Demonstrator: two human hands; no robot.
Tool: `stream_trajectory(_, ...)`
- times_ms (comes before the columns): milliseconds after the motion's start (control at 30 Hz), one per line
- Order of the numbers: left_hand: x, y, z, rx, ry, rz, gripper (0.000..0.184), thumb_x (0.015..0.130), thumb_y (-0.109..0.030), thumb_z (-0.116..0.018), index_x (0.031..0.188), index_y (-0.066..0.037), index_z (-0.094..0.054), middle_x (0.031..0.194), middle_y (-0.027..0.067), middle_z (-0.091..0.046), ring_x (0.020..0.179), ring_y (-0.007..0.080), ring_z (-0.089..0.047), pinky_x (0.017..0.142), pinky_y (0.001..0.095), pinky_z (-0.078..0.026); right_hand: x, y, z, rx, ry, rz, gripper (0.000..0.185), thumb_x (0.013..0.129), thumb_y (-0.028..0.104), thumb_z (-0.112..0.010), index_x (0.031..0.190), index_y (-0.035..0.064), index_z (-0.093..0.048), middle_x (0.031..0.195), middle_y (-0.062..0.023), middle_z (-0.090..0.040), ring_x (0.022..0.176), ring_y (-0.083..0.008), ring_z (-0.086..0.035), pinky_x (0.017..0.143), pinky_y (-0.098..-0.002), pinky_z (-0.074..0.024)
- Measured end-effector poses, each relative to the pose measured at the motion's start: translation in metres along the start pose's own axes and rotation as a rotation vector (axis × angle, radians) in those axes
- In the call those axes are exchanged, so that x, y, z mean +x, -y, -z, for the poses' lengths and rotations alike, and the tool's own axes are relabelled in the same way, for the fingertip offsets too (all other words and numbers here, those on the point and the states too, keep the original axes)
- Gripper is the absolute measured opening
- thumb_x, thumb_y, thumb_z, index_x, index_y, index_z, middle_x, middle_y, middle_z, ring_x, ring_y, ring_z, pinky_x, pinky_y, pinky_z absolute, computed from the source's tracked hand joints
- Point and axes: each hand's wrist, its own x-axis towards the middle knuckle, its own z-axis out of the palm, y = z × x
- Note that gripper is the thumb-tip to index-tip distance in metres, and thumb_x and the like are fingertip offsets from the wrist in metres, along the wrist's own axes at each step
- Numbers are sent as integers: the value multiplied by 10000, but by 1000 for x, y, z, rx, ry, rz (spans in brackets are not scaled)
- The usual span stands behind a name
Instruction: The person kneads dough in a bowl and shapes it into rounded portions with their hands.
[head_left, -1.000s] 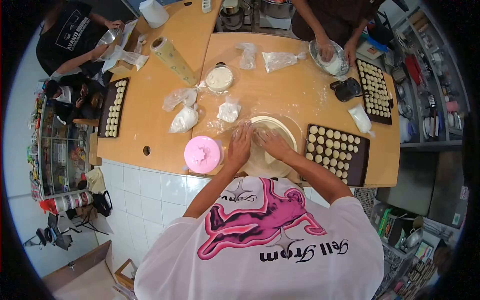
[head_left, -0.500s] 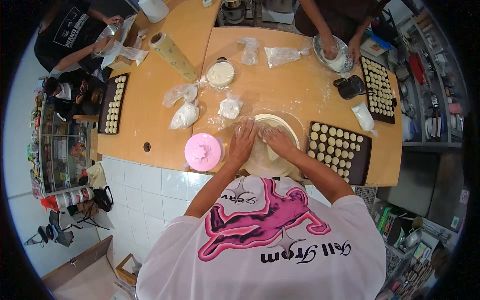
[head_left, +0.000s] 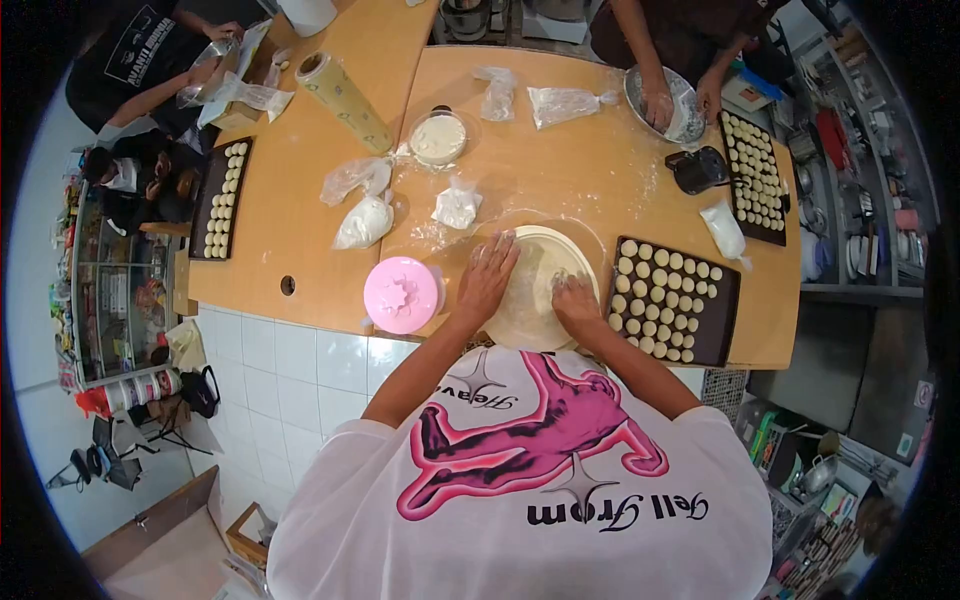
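The left hand lies with its fingers extended over the left edge of the bowl, while the right hand's fingers curl down inside it against the pale mixture, though I cannot tell whether they pinch any. The step looks like mixing or kneading; the next press calls for steady left fingers, with the tray beyond the right fingers, outside the bowl
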Motion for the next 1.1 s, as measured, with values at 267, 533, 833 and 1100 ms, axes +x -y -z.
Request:
stream_trajectory(267,-1,-2,-4,-10,-19,-22,538,814,-40,-440,1346,-55,-364,1480,108,-236,1374,288,-198,1084,446,-242,-21,5,17,56,46,79,118,714,48,-538,712,-10,-641,795,-153,-612,871,-297,-576,876,-462,-410)
stream_trajectory(533,1,-2,-5,-27,-32,-26,558,791,-19,-442,1342,-63,-367,1471,110,-257,1374,288,-200,1103,453,-182,-12,2,44,183,499,134,205,699,100,-589,869,14,-664,850,-169,-641,913,-274,-589,845,-412,-424)
stream_trajectory(833,14,-11,-10,-930,-404,240,424,927,-256,-410,1250,18,-428,1336,189,-420,1256,327,-386,1066,444,-262,14,-27,29,2313,357,-407,368,836,184,-576,1167,29,-531,1120,-97,-588,1035,-226,-564,861,-345,-463)
stream_trajectory(1100,44,-44,9,-2621,284,633,571,961,-495,-285,1163,-28,-543,1140,138,-554,1100,237,-507,978,367,-378,23,-12,48,2762,132,-445,381,932,273,-463,1239,47,-459,1208,-101,-538,1112,-242,-528,920,-388,-447)
